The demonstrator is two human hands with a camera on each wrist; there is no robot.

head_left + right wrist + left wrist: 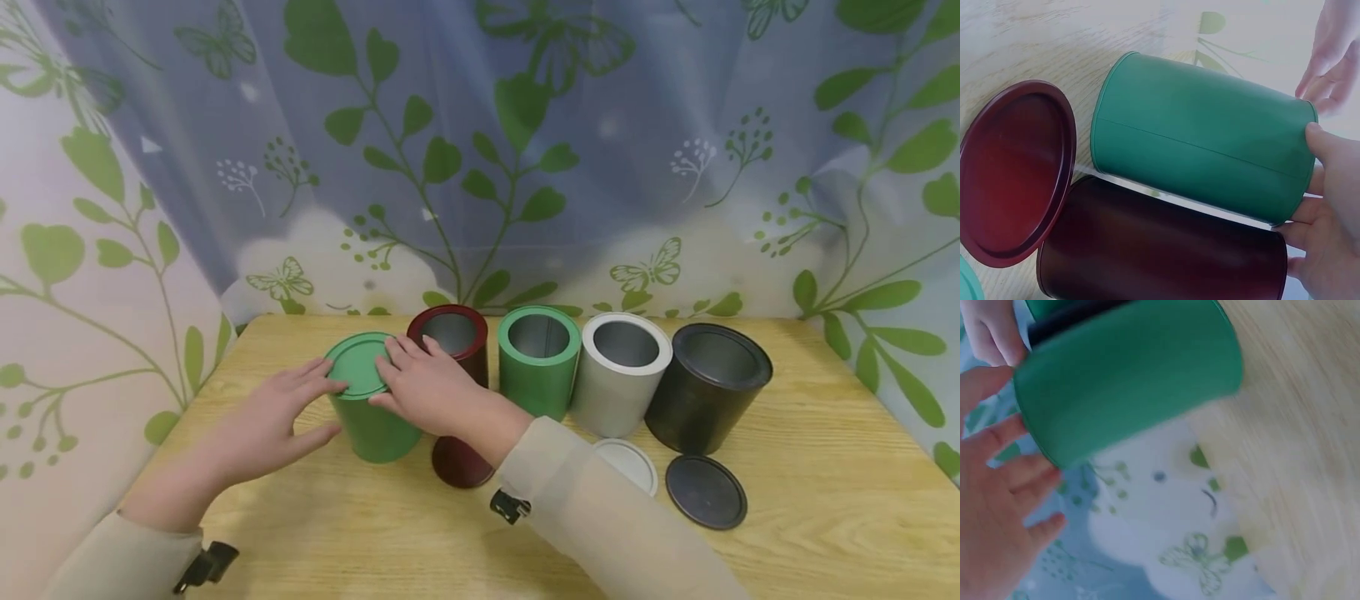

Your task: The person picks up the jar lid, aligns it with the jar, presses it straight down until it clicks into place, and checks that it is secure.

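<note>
A green can (381, 437) with a flat green lid (354, 367) on top stands at the left of a row of cans. My left hand (270, 417) reaches the lid's left edge with extended fingers, its thumb held off to the side. From the right, my right hand (427, 379) lies along the opposite edge, fingers stretched out over the rim. In the right wrist view, its thumb meets the rim of the green can (1204, 137), beside the dark red can (1160, 250). The fingertips of my left hand (997, 494) reach the can's rim in the left wrist view.
Open-topped dark red (472, 367), green (534, 387), white (611, 404) and black (693, 417) cans stand rightward. Dark red (459, 463), white (628, 467) and black (707, 492) lids lie before them on the wooden table (360, 542). A patterned curtain (480, 208) hangs behind.
</note>
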